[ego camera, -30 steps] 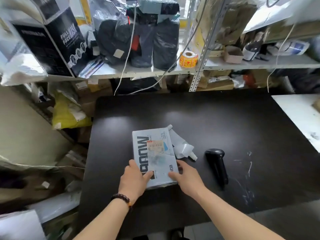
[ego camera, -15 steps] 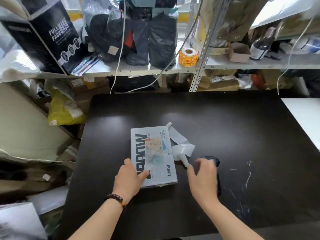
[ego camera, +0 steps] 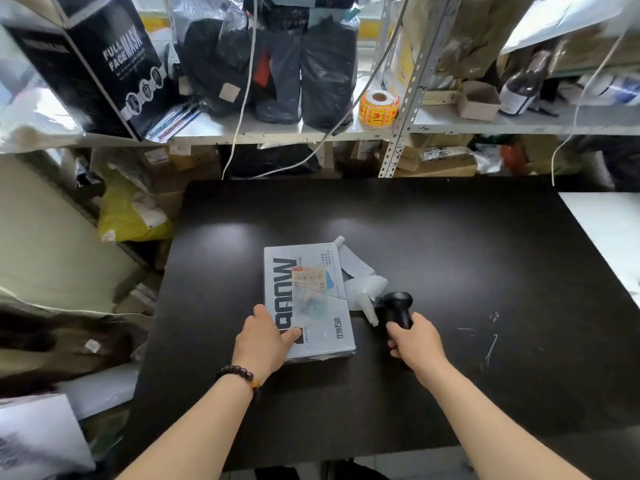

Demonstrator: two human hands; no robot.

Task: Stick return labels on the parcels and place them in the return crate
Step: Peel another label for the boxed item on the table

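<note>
While the return crate is nowhere in the head view, progress reads as early: the flat pale-blue cardboard parcel [ego camera: 308,299] lies on the matte black rectangular table [ego camera: 450,254], centre frame, not yet placed anywhere. A small cream paper label with a barcode [ego camera: 308,277] is stuck on its top face; can't tell if that is the return label or an old shipping one, print too small. Left hand [ego camera: 263,336] holds the parcel's near-left corner, thumb flat on top, fingers bent down over the left edge. Right hand [ego camera: 414,339] is wrapped round the handle of the black plastic handheld scanner [ego camera: 396,304], just right of the parcel, its head towards the box. Judged step: scanning or checking, so confirming the label and all of the crating are left. Parcel is rigid, sharp-edged, smooth printed card, near edge slightly scuffed; should slide easily. Crumpled white glossy backing strip [ego camera: 360,278] lies touching the parcel's right side, thin and curled. Roll of orange-yellow paper stickers [ego camera: 378,108] sits on the grey metal shelf [ego camera: 485,124] in the upper centre, beside black plastic bags.
</note>
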